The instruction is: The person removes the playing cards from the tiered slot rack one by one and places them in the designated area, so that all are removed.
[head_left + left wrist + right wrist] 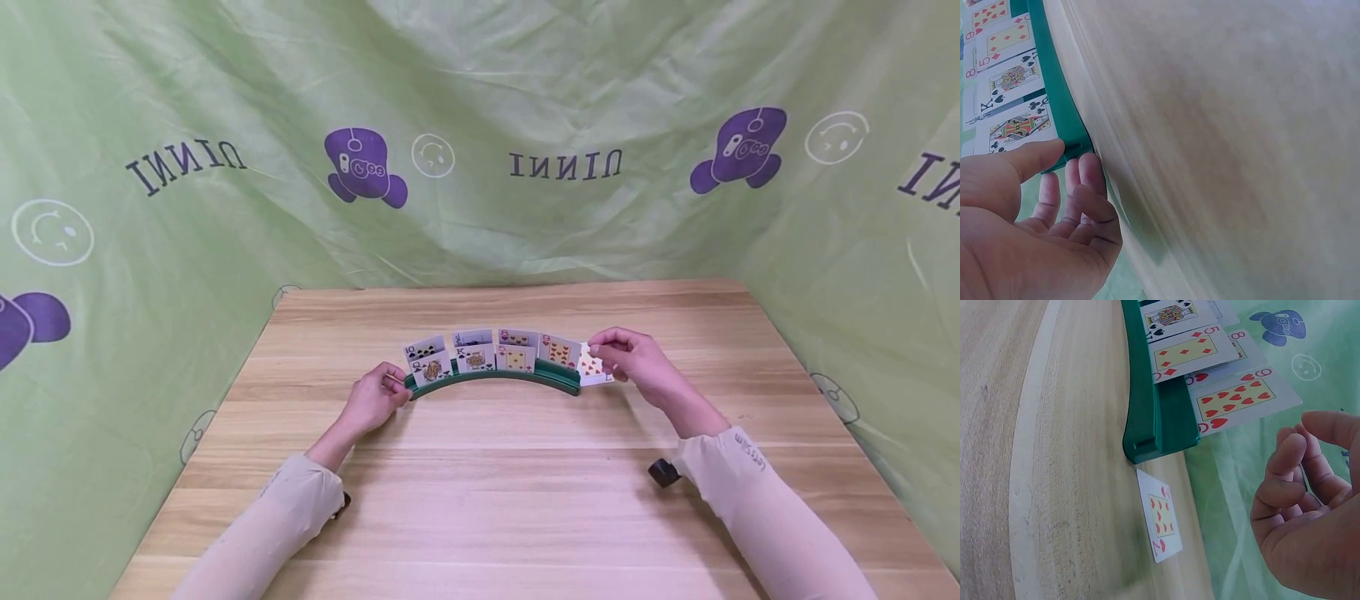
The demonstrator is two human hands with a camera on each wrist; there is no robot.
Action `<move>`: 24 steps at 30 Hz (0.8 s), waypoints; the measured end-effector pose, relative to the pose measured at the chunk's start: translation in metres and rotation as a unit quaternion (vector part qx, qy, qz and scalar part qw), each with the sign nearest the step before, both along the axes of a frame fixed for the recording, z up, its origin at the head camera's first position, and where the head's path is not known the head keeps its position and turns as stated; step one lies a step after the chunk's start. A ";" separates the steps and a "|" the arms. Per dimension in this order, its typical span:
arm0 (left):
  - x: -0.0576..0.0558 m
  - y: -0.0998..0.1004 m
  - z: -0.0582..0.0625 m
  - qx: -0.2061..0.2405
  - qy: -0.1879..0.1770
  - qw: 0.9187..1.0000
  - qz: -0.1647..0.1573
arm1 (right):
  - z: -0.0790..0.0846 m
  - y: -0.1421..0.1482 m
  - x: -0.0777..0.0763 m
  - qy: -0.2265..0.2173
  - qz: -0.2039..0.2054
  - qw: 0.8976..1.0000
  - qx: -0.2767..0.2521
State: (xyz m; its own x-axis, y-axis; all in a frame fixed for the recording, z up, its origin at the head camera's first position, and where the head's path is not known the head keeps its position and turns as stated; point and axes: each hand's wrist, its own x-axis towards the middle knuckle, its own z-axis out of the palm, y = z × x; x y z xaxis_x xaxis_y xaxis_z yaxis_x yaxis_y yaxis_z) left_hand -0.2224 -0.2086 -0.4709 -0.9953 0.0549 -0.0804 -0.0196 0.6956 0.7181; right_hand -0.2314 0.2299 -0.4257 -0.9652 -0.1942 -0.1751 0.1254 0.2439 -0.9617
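Note:
A curved green card holder stands on the table with playing cards upright in two rows. My left hand grips its left end between thumb and fingers, beside the queen of clubs. The king of spades and five of diamonds share the front row. The nine of hearts stands at the right of the back row. My right hand hovers near it, fingers loosely bent, with no card seen between them. A seven of hearts lies on the table past the holder's right end.
The wooden table reaches back to a green printed cloth, which hangs behind and at both sides. Dark wrist-worn devices sit under both sleeves, the right one showing plainly.

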 end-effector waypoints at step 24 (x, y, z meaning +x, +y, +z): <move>-0.001 0.000 -0.003 0.003 0.005 1.000 0.000 | 0.001 -0.012 -0.003 0.020 0.014 1.000 0.007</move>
State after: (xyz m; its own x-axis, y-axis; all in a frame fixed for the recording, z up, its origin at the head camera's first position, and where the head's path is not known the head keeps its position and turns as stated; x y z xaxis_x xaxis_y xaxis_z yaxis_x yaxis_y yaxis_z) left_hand -0.2235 -0.2086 -0.4738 -0.9960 0.0557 -0.0703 -0.0123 0.6916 0.7222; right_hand -0.2341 0.2174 -0.4250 -0.9655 -0.2195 -0.1400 0.0801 0.2613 -0.9619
